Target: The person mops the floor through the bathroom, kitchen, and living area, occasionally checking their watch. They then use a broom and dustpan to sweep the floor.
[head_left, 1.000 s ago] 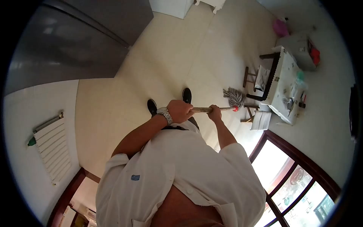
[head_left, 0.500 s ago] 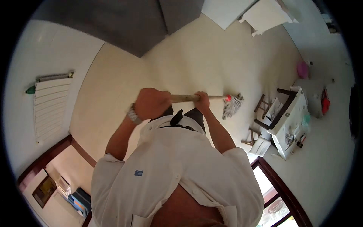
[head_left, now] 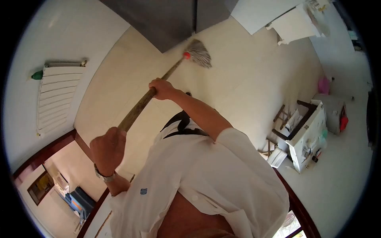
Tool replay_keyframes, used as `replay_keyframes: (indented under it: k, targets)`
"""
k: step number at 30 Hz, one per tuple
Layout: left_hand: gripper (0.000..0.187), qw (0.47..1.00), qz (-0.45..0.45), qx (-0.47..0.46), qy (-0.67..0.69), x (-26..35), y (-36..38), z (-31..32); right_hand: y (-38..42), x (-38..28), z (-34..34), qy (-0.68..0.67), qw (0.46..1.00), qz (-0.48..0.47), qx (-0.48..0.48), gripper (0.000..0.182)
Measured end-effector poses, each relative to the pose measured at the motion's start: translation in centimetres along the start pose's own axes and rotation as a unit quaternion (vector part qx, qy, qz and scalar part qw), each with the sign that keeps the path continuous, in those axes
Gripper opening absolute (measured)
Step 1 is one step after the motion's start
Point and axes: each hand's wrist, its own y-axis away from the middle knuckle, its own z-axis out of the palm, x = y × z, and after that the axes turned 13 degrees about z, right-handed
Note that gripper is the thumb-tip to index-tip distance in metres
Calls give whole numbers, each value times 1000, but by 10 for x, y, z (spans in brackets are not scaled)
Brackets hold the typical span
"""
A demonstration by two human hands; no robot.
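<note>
A mop with a long wooden handle (head_left: 139, 110) slants across the floor in front of me. My left hand (head_left: 108, 150), with a metal-banded watch at the wrist, is wrapped round the handle's near end. Farther down the shaft my right hand (head_left: 162, 89) is closed round it. A red collar (head_left: 186, 55) joins the handle to the grey, stringy mop head (head_left: 199, 53). That head lies on the pale floor (head_left: 226, 75), close to the base of a dark grey cabinet (head_left: 166, 23).
A white radiator (head_left: 61, 97) hangs on the left wall, and a doorway opens at lower left. To the right stand a white-topped table (head_left: 305, 139) and small stools (head_left: 282, 119), with a pink item (head_left: 323, 85) beyond. White furniture (head_left: 295, 25) stands at upper right.
The mop head has swung from the right side forward and left, towards the dark cabinet. My left hand has moved left and nearer my body; my right hand has moved left and forward.
</note>
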Motion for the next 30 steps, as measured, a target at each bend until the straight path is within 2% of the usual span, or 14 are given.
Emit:
replay_keyframes:
  k: [3, 5, 6, 10, 13, 14, 18, 19, 21, 23, 25, 27, 29, 30]
  targets:
    - [22, 1000, -5, 8, 14, 15, 6, 4, -5, -2, 5, -11, 999, -34, -29, 26]
    - [15, 993, 46, 102, 36, 16, 7, 6, 6, -6, 1, -21, 998, -54, -2, 27]
    - [14, 994, 4, 79, 78, 13, 8, 5, 14, -12, -5, -27, 999, -24, -7, 26]
    - [24, 984, 55, 64, 156, 5, -10, 3, 45, -4, -30, -32, 998, 53, -16, 27]
    - [25, 980, 49, 78, 176, 13, -27, 8, 80, 10, -51, -38, 992, 117, -12, 30]
    - [26, 977, 30, 60, 203, 17, -34, 7, 93, 16, -55, -50, 989, 137, -3, 32]
    - [25, 963, 94, -14, 252, 35, -68, 22, 162, 48, -58, -51, 974, 207, 70, 42]
    - [25, 961, 110, -22, 252, 48, -75, 35, 183, 58, -62, -56, 971, 218, 83, 42]
    - [24, 949, 116, -64, 286, 81, -88, 65, 235, 82, -72, -54, 947, 313, 47, 45]
    - [22, 924, 109, -153, 334, 136, -96, 91, 293, 120, -61, -70, 927, 343, 133, 45]
    - [19, 900, 202, -216, 321, 185, -96, 124, 356, 142, -63, -81, 895, 416, 139, 40]
    - [15, 872, 325, -250, 265, 231, -91, 157, 412, 175, -39, -77, 849, 479, 208, 24]
    - [16, 810, 492, -201, 248, 276, -71, 183, 468, 205, -15, -65, 825, 499, 258, 25]
    - [18, 801, 520, -227, 192, 289, -63, 206, 494, 218, 1, -70, 812, 498, 295, 21]
